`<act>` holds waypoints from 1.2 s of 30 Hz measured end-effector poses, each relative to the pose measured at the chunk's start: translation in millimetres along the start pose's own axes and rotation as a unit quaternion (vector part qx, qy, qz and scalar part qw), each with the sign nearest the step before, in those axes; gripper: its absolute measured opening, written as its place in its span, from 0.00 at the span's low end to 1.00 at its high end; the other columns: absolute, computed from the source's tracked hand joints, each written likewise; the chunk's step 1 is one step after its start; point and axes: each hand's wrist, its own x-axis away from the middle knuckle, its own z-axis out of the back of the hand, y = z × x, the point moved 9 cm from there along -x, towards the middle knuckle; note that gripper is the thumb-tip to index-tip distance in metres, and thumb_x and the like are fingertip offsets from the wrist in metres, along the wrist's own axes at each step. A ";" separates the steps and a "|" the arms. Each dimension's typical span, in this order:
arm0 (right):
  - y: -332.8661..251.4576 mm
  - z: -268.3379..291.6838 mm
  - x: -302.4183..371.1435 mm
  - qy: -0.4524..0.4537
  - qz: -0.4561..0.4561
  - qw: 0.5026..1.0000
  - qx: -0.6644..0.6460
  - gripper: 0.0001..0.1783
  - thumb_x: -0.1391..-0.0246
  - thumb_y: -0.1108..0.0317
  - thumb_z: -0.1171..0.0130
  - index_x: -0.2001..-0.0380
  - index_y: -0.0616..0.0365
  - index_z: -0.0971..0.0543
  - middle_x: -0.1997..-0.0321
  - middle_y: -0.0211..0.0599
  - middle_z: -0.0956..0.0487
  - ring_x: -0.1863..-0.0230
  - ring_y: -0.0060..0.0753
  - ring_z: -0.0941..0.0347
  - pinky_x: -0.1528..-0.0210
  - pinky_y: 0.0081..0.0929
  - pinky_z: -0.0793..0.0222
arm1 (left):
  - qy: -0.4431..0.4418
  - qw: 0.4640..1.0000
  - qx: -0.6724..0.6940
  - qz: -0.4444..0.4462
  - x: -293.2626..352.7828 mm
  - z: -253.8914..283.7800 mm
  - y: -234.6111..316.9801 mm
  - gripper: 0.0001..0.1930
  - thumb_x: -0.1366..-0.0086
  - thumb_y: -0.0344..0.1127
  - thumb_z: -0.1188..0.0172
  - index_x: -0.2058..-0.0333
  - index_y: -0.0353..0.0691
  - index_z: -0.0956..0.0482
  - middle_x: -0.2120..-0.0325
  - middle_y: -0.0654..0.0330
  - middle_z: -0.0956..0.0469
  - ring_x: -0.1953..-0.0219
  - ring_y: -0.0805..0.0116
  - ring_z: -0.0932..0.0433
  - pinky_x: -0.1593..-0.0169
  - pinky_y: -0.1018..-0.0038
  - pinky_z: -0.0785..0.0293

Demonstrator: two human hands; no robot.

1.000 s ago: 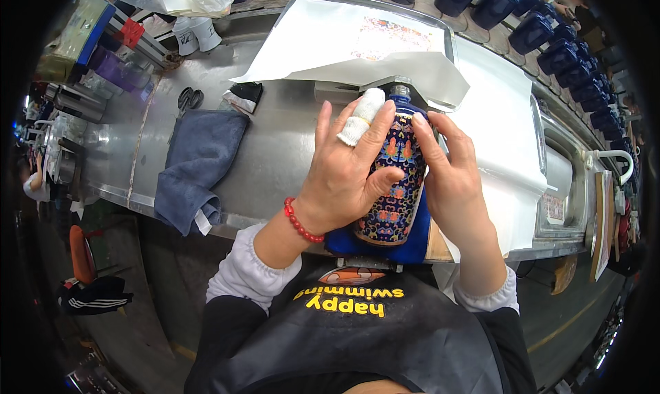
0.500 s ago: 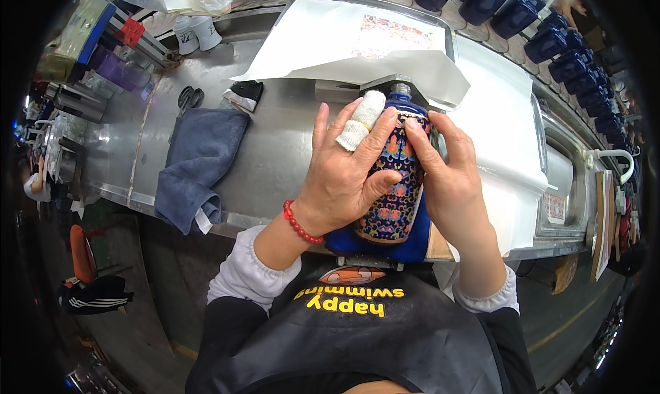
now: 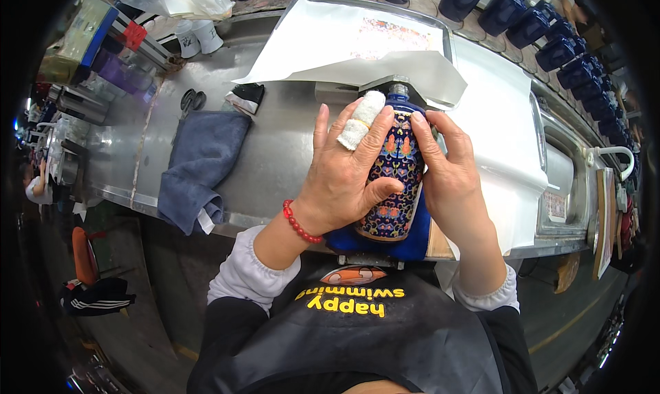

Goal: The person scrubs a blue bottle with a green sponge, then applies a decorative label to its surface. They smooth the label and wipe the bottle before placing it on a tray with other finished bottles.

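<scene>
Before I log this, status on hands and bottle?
Left hand, one finger wrapped, on patterned bottle. Right hand on it too. White sheet beyond its neck.

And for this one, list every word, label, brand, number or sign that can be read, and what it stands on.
Black apron: large yellow lettering, upside down in this view but legible; wording not copied here.
White containers, upper left: dark marks, too small to read.
Dark blue bottle: multicoloured floral pattern, no lettering visible on the uncovered parts.
Grey-blue cloth: white tag, no readable text.
</scene>
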 end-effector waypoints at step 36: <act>-4.1 -2.1 24.6 0.010 -0.007 0.999 -0.053 0.30 0.40 0.64 0.37 0.34 0.48 0.26 0.33 0.63 0.34 0.37 0.63 0.35 0.34 0.50 0.37 | 0.015 0.991 0.126 0.031 -8.7 -9.2 -10.3 0.33 0.23 0.49 0.52 0.28 0.36 0.43 0.32 0.44 0.38 0.29 0.44 0.42 0.28 0.46 0.59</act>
